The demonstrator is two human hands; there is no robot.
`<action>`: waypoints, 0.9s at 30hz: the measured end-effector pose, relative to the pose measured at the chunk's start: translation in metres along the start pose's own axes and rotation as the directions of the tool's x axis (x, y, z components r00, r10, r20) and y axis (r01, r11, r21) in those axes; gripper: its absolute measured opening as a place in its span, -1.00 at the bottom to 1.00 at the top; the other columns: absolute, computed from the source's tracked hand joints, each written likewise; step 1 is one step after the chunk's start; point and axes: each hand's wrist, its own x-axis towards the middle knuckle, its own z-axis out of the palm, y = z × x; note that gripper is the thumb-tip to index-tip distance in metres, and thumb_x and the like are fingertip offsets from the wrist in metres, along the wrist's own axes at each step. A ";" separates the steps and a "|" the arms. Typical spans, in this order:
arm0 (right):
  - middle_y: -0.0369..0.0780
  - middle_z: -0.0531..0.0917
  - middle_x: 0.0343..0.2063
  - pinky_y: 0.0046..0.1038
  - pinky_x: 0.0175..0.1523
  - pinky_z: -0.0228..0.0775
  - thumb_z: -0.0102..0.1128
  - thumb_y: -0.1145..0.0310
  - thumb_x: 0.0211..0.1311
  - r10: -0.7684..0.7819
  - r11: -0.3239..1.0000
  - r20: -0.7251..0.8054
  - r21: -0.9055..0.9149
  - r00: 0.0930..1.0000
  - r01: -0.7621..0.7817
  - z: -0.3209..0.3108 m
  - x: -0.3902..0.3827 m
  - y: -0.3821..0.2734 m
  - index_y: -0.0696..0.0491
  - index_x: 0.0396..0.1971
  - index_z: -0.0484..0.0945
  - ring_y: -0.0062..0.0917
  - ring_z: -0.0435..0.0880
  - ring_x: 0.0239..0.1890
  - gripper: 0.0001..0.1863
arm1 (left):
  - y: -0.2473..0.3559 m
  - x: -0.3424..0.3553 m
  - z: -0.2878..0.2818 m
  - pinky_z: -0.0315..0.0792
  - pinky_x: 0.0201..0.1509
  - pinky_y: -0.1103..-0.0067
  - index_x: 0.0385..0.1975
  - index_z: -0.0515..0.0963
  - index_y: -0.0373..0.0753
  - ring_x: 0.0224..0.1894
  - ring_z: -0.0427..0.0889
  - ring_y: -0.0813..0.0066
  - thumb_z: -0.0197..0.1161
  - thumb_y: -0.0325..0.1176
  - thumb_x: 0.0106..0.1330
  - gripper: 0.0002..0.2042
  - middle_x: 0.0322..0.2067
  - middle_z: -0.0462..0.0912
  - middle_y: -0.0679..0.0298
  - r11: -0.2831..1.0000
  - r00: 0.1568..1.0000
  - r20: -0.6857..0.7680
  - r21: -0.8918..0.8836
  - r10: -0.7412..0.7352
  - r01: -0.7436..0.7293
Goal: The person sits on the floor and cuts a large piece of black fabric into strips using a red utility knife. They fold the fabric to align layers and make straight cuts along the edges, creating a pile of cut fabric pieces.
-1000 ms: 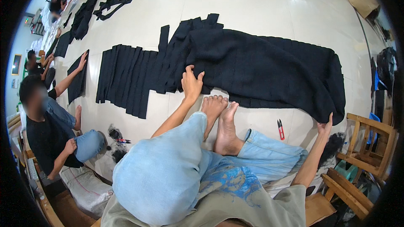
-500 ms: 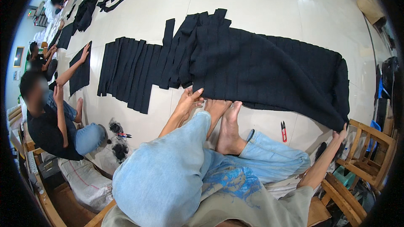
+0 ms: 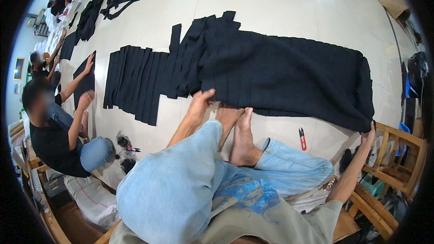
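The black cloth (image 3: 289, 77), right of centre on the floor (image 3: 271, 0), seems to be being straightened, right hand (image 3: 368, 134) pinching its near right corner, left hand (image 3: 197, 108) at its near left edge, grip unclear; smoothing calls for even tension.

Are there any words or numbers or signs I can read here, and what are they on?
No readable words, labels, brands, numbers or signs.
Black cloth: no writing shows.
Red-handled snips on the right: any markings are too small to read.
Blue print on the shirt: no letters I can make out.
Framed panel at far left: too small and blurred.
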 end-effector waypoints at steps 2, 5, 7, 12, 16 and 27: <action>-0.08 0.60 0.04 -0.16 0.19 0.41 0.25 0.18 0.28 -0.126 0.991 -0.015 0.051 0.992 0.127 0.015 -0.001 -0.030 0.17 0.08 0.49 -0.24 0.59 0.05 -0.52 | 0.039 -0.001 0.023 0.39 -0.25 0.58 -0.23 0.59 -0.19 -0.28 0.57 0.54 0.27 -0.23 0.27 -0.80 -0.29 0.65 0.37 0.976 0.975 0.040 -0.018 0.218 -0.217; -0.08 0.61 0.03 -0.13 0.20 0.39 0.25 0.21 0.26 -0.225 0.966 -0.052 0.118 0.973 0.230 0.041 -0.015 -0.104 0.19 0.07 0.51 -0.21 0.60 0.03 -0.53 | 0.111 0.007 0.059 0.45 -0.13 0.49 -0.24 0.59 -0.17 -0.22 0.62 0.47 0.26 -0.25 0.28 -0.83 -0.25 0.68 0.33 0.870 0.862 0.126 -0.126 0.490 -0.476; -0.10 0.61 0.03 -0.17 0.20 0.39 0.24 0.20 0.26 -0.291 0.936 -0.034 0.195 0.956 0.292 0.063 -0.035 -0.150 0.18 0.04 0.54 -0.24 0.60 0.03 -0.55 | 0.161 0.016 0.073 0.46 -0.05 0.39 -0.28 0.59 -0.17 -0.22 0.64 0.41 0.25 -0.25 0.29 -0.85 -0.28 0.70 0.27 0.795 0.823 0.064 -0.312 0.564 -0.521; -0.16 0.65 0.00 -0.31 0.19 0.39 0.21 0.15 0.26 -0.299 0.954 0.214 0.091 0.930 0.285 0.115 -0.119 -0.172 0.15 0.00 0.58 -0.34 0.60 0.04 -0.56 | 0.259 0.023 0.056 0.41 0.13 0.26 -0.19 0.59 -0.26 -0.11 0.62 0.20 0.15 -0.32 0.35 -0.81 -0.19 0.68 0.13 0.664 0.748 0.086 -0.535 0.658 -0.522; -0.14 0.66 -0.11 -0.30 0.10 0.44 0.33 0.10 0.15 -0.285 0.572 0.371 -0.674 0.884 0.468 0.146 -0.197 -0.115 0.28 -0.01 0.56 -0.38 0.62 0.00 -0.43 | 0.317 0.012 0.048 0.39 0.19 0.22 -0.10 0.59 -0.30 -0.02 0.61 0.15 0.06 -0.31 0.40 -0.75 -0.10 0.67 0.08 0.722 0.572 0.444 -0.475 0.690 -0.502; 0.24 -0.04 0.38 -0.16 0.44 0.02 0.53 -0.10 -0.12 -0.707 0.262 0.689 0.047 0.159 0.964 0.397 -0.403 -0.001 0.26 0.41 -0.34 0.08 0.07 0.41 0.39 | 0.227 -0.039 0.315 0.38 0.09 0.32 -0.01 0.54 -0.18 -0.15 0.63 0.32 0.22 -0.02 0.30 -0.59 -0.18 0.67 0.17 0.823 0.566 0.679 -0.102 0.468 -0.558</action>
